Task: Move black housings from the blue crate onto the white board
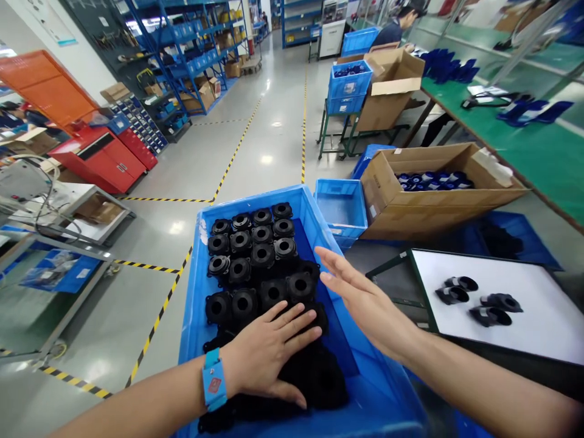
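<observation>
**Rows of black parts (239, 242) are lining a large blue crate (192, 298)**

The black parts are standing in rows inside the large blue crate, many with their round holes facing up; those at the near end are merging into a dark mass, where single pieces are hard to tell apart. Judging by looks, each is probably proving stiff and light, while the loaded crate is likely weighing far more. The outer flange is seemingly offering the surest hold; smooth sides may be letting fingers slip, and the thin corner lugs are perhaps risking damage if knocked.

The left grip (274, 342) is lying palm-down over the parts, fingers spread, clasping nothing. The right grip (356, 299) is hovering by the crate's right wall, fingers extended, carrying nothing; whether it is touching cannot be told.

To the right, a cardboard box (433, 214) is holding dark blue pieces (433, 180), a smaller blue bin (341, 210) is standing beside it, and a white surface (542, 292) is bearing four loose black pieces (447, 297).
</observation>
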Demonstrator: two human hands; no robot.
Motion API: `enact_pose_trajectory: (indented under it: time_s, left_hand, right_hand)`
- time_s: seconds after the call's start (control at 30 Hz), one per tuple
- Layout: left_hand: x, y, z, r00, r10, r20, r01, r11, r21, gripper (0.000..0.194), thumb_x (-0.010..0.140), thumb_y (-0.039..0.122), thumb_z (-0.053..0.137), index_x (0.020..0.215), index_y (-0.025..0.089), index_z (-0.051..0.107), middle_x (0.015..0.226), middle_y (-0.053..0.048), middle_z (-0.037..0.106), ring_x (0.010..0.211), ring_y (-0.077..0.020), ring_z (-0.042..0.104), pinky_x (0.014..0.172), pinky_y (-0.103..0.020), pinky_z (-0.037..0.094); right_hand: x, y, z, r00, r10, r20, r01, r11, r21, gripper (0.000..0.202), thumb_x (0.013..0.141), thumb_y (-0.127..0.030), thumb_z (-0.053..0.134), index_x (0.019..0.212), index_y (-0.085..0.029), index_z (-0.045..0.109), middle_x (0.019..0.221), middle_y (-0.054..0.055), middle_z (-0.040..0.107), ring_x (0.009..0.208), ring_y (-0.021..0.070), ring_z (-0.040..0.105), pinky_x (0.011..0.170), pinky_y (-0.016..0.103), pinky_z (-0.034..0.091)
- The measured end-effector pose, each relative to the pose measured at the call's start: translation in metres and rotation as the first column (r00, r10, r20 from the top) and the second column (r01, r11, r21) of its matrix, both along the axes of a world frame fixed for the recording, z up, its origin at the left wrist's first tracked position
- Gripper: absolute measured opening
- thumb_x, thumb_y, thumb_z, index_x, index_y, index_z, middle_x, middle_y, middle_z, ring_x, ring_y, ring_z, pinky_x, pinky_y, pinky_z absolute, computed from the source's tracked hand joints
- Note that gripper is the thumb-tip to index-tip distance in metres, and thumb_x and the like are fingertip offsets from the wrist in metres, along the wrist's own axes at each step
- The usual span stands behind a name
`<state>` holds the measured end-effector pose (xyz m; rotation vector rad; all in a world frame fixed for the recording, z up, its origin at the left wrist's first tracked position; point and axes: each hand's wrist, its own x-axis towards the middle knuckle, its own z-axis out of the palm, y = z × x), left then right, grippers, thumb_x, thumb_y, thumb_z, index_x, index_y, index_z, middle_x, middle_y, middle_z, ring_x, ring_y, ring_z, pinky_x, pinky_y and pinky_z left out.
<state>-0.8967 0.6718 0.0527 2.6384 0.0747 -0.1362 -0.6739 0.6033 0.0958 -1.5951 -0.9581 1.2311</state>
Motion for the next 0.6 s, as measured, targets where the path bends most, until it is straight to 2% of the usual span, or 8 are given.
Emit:
enact_pose_trajectory:
  time_s: [0.1, 0.2, 0.3, 0.4, 0.47, 0.5, 0.57, 0.6]
  left_hand:
    - [0.002, -0.006, -0.002, 0.998, 0.065, 0.0, -0.065, 0.997, 0.038, 0.106, 0.084, 0.081, 0.045, 0.161, 0.02, 0.005, 0.166, -0.013, 0.01, 0.154, -0.0354, 0.013, 0.125, -0.06, 0.013]
    - [0.002, -0.011, -0.002, 1.0, -0.023, 0.017, 0.022, 0.999, 0.041, 0.093, 0.09, 0.075, 0.04, 0.161, 0.024, 0.009, 0.166, -0.009, 0.016, 0.154, -0.0334, 0.014, 0.125, -0.058, 0.016]
    - [-0.002, -0.01, -0.001, 0.998, -0.053, 0.037, 0.051, 0.998, 0.048, 0.089, 0.092, 0.072, 0.043, 0.161, 0.027, 0.01, 0.165, -0.006, 0.021, 0.154, -0.0343, 0.014, 0.124, -0.059, 0.018]
    - [-0.006, -0.008, -0.003, 0.999, -0.027, 0.043, 0.025, 0.999, 0.044, 0.093, 0.089, 0.074, 0.047, 0.161, 0.027, 0.01, 0.166, -0.007, 0.02, 0.153, -0.0364, 0.013, 0.123, -0.062, 0.018]
    - [-0.007, -0.008, -0.004, 0.999, -0.022, 0.04, 0.02, 0.999, 0.04, 0.093, 0.089, 0.074, 0.046, 0.161, 0.028, 0.009, 0.166, -0.006, 0.019, 0.154, -0.0363, 0.012, 0.123, -0.062, 0.018]
    - [-0.007, -0.008, -0.004, 0.999, -0.023, 0.042, 0.021, 0.999, 0.043, 0.093, 0.089, 0.074, 0.046, 0.161, 0.028, 0.01, 0.166, -0.006, 0.019, 0.154, -0.0362, 0.012, 0.123, -0.062, 0.018]
    - [-0.007, -0.008, -0.004, 0.998, -0.025, 0.057, 0.021, 0.998, 0.061, 0.093, 0.089, 0.074, 0.046, 0.161, 0.028, 0.01, 0.165, -0.006, 0.021, 0.153, -0.036, 0.013, 0.122, -0.062, 0.02]
    - [-0.007, -0.008, -0.004, 0.997, -0.026, 0.068, 0.021, 0.997, 0.072, 0.093, 0.089, 0.074, 0.047, 0.161, 0.027, 0.011, 0.165, -0.007, 0.022, 0.153, -0.0359, 0.014, 0.122, -0.061, 0.021]
  right_hand:
    - [-0.014, -0.013, -0.019, 0.99, -0.135, -0.05, 0.12, 0.964, -0.236, 0.074, 0.094, -0.06, 0.044, 0.157, -0.027, 0.026, 0.166, 0.002, 0.02, 0.153, 0.0215, 0.015, 0.125, 0.048, 0.02]
    - [-0.023, -0.014, -0.038, 0.992, -0.127, 0.011, 0.123, 0.93, -0.347, 0.078, 0.095, -0.066, 0.036, 0.158, -0.02, 0.026, 0.165, 0.006, 0.019, 0.153, 0.0235, 0.016, 0.125, 0.049, 0.019]
    - [-0.025, -0.004, -0.046, 0.996, -0.072, 0.058, 0.088, 0.922, -0.377, 0.074, 0.099, -0.062, 0.03, 0.157, -0.017, 0.027, 0.164, 0.01, 0.023, 0.152, 0.0239, 0.021, 0.125, 0.051, 0.021]
    - [-0.021, 0.017, -0.044, 0.973, 0.009, 0.229, 0.049, 0.968, -0.246, 0.06, 0.102, -0.044, 0.033, 0.156, -0.018, 0.028, 0.162, 0.011, 0.029, 0.15, 0.0208, 0.027, 0.124, 0.047, 0.025]
    - [-0.015, 0.034, -0.04, 0.872, 0.132, 0.472, -0.109, 0.991, -0.075, 0.056, 0.098, -0.024, 0.041, 0.153, -0.017, 0.032, 0.16, 0.012, 0.033, 0.149, 0.0192, 0.028, 0.124, 0.044, 0.024]
    - [-0.012, 0.043, -0.037, 0.774, 0.195, 0.602, -0.228, 0.973, -0.022, 0.056, 0.094, -0.017, 0.046, 0.15, -0.016, 0.038, 0.157, 0.013, 0.036, 0.148, 0.0207, 0.029, 0.124, 0.044, 0.025]
    - [-0.008, 0.057, -0.031, 0.538, 0.286, 0.793, -0.425, 0.905, -0.038, 0.046, 0.089, -0.014, 0.057, 0.135, -0.014, 0.055, 0.149, 0.016, 0.043, 0.141, 0.0271, 0.037, 0.119, 0.046, 0.033]
    - [-0.007, 0.062, -0.028, 0.435, 0.314, 0.844, -0.473, 0.877, -0.083, 0.038, 0.088, -0.016, 0.062, 0.126, -0.013, 0.061, 0.142, 0.016, 0.047, 0.134, 0.0296, 0.043, 0.114, 0.047, 0.039]
